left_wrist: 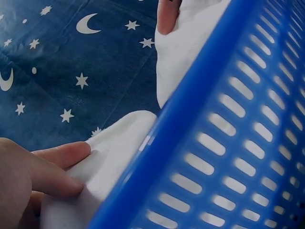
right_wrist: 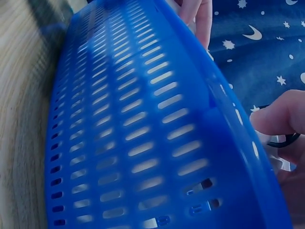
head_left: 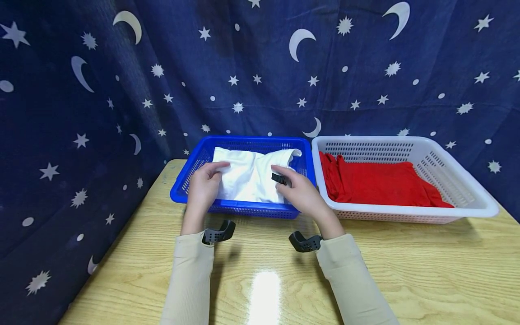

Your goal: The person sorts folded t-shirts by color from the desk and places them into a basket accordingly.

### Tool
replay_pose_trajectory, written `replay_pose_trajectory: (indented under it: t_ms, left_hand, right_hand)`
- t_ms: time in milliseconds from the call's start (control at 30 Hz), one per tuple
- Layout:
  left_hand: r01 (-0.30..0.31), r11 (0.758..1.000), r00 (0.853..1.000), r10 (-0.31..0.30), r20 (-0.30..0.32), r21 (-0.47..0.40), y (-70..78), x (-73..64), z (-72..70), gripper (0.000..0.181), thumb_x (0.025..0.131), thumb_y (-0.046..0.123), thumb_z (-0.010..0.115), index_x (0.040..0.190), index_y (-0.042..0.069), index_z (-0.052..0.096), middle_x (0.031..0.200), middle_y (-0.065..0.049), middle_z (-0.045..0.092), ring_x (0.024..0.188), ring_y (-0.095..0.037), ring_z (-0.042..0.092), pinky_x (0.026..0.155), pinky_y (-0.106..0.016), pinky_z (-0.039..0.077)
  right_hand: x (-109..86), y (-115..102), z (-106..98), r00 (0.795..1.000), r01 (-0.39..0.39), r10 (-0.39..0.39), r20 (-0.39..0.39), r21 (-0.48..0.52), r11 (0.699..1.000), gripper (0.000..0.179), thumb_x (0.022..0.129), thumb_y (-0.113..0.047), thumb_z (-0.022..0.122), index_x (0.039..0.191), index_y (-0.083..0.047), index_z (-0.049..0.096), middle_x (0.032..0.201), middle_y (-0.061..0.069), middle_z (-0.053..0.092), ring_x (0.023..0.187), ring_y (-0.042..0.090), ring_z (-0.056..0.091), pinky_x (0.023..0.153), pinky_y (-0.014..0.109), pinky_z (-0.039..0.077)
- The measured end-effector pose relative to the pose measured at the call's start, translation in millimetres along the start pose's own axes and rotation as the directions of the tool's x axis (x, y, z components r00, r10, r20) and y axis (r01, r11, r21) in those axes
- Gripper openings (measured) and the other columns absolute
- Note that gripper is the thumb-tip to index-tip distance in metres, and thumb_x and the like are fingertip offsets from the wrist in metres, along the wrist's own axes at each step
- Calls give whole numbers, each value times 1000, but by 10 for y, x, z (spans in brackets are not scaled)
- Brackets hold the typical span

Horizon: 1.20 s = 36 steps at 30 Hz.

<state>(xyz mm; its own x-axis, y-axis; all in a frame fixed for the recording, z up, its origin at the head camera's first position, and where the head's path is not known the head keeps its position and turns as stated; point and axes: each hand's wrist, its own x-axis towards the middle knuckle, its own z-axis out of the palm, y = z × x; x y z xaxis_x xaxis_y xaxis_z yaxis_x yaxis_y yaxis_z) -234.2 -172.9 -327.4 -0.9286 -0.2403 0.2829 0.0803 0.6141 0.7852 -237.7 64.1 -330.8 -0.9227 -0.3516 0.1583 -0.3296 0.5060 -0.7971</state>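
Observation:
A folded white cloth (head_left: 248, 174) lies in the blue basket (head_left: 260, 206), one corner raised near the right rim. At its left side my left hand (head_left: 204, 184) pinches the cloth; in the left wrist view the thumb and finger (left_wrist: 69, 155) are on its edge. Along the cloth's right side, my right hand (head_left: 299, 189) grips the fabric, some fingers hidden. A small black item (head_left: 278, 178), its kind unclear, shows between that thumb and index finger. The basket wall (right_wrist: 133, 114) blocks much of the right wrist view.
A white basket (head_left: 406, 210) stands against the blue basket's right side, with red cloth (head_left: 378, 183) inside. Both sit on a wooden table (head_left: 252, 280). Behind and to the left hangs a dark blue curtain (head_left: 260, 67) with moons and stars. Each wrist wears a black camera mount (head_left: 219, 232).

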Motion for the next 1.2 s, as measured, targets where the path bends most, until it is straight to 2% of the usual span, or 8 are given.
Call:
replay_pose_trajectory:
  t_ms: [367,867,1200]
  left_hand:
    - [-13,1000,1000,13,13,17,-5,-4,-6,30,86,4,48,104,18,68,114,0,57,107,-15,48,86,-35,40]
    - [-44,998,999,43,27,38,-8,-13,-2,29,86,4,49,103,18,68,111,1,59,102,-15,50,81,-34,41]
    - [-46,998,998,44,43,50,4,-17,1,28,87,4,49,104,17,67,111,-1,58,106,-17,49,86,-36,40]
  right_hand:
    - [7,-12,17,1000,-11,12,18,-70,997,47,88,-27,52,134,-28,41,136,0,40,125,19,33,98,45,30]
    - [11,3,33,1000,12,-10,18,-113,994,46,88,-28,52,133,-26,43,135,0,41,125,19,35,98,44,31]
    - [11,7,47,1000,1,0,13,-119,993,45,88,-30,52,132,-27,44,134,-1,42,124,18,35,98,44,31]
